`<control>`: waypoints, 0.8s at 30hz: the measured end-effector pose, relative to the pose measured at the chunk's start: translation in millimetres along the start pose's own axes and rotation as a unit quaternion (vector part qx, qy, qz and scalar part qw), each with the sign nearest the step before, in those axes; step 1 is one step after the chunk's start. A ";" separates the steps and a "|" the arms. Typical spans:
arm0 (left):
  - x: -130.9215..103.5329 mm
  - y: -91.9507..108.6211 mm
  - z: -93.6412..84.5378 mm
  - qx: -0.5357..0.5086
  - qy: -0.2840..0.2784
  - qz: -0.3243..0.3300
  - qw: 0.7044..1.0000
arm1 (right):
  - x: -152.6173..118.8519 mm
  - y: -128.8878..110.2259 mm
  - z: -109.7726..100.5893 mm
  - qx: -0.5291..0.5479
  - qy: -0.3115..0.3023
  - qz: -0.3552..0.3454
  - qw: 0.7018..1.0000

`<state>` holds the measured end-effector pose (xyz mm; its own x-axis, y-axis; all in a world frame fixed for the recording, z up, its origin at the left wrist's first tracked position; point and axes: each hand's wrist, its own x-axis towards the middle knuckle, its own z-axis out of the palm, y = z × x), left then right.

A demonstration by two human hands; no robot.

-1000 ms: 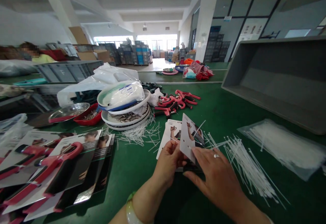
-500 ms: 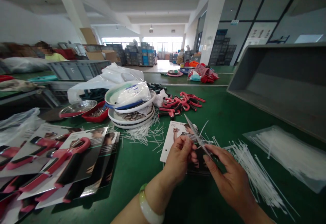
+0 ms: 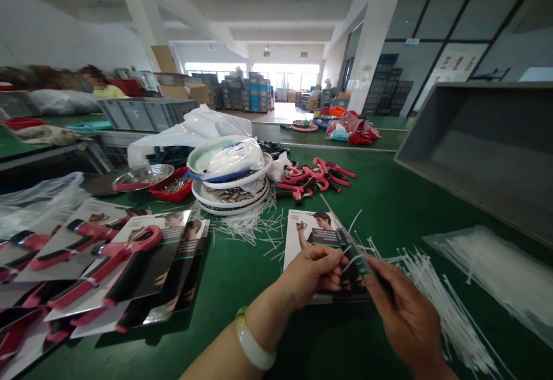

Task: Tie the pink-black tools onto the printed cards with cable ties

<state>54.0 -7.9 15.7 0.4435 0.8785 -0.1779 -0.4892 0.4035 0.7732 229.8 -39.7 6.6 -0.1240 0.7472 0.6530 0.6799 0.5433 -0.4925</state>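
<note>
My right hand (image 3: 401, 305) grips a thin printed card (image 3: 339, 227), tilted up and seen nearly edge-on. Close against it, my left hand (image 3: 315, 273), with a pale bangle on the wrist, pinches a white cable tie (image 3: 353, 262) that curves beside the card. Beneath my hands lies a stack of printed backing cards (image 3: 298, 236), its top one showing a person with a hand grip. Right of my right hand is a heap of loose cable ties (image 3: 449, 316). Pink-and-black hand grips (image 3: 317, 175) are piled beyond the cards.
Carded hand grips (image 3: 99, 270) overlap at the left. Stacked plates (image 3: 231, 196) of metal parts stand beyond scattered ties, near a red tray (image 3: 170, 187). A bag of ties (image 3: 496, 265) and a large grey bin (image 3: 479, 149) occupy the right. A co-worker (image 3: 103, 86) is far left.
The view has shifted slightly, so the scene sits further right. My left hand's fingers have come nearer the card, and the curved cable tie now shows between my hands.
</note>
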 end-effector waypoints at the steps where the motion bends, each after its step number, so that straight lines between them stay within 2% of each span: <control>1: 1.6 0.5 1.6 0.002 0.001 0.007 1.000 | -0.8 2.4 -0.4 0.007 -0.001 0.019 1.000; 5: 5.6 4.5 5.6 0.029 -0.019 0.014 0.999 | -2.9 8.2 -0.8 0.019 0.004 0.082 0.996; 9: 6.0 9.8 5.2 0.048 -0.025 0.017 0.998 | -3.1 9.0 -0.8 0.035 0.006 0.093 0.995; 12: 6.9 11.9 4.5 0.051 -0.017 0.031 0.998 | -1.9 8.5 -1.7 0.029 -0.005 0.052 0.998; 15: 8.2 9.9 5.0 0.040 0.011 0.055 0.998 | 1.3 5.6 -1.6 0.005 -0.030 -0.018 0.999; 20: -1.2 6.4 3.0 0.019 0.062 0.140 0.988 | 9.1 -3.5 3.8 -0.021 -0.046 -0.138 0.989; 22: -10.5 11.5 -2.3 0.086 0.065 0.166 0.980 | 11.6 -7.0 7.2 -0.027 -0.050 -0.172 0.983; 24: -19.3 20.4 -10.4 0.243 0.073 0.179 0.951 | 12.5 -10.2 11.3 -0.037 -0.061 -0.199 0.977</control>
<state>27.6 -14.0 28.6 0.1876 0.9778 0.0939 -0.1687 -0.0621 0.9837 213.2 -31.7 13.3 -0.4716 0.5245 0.7089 0.6103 0.7744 -0.1671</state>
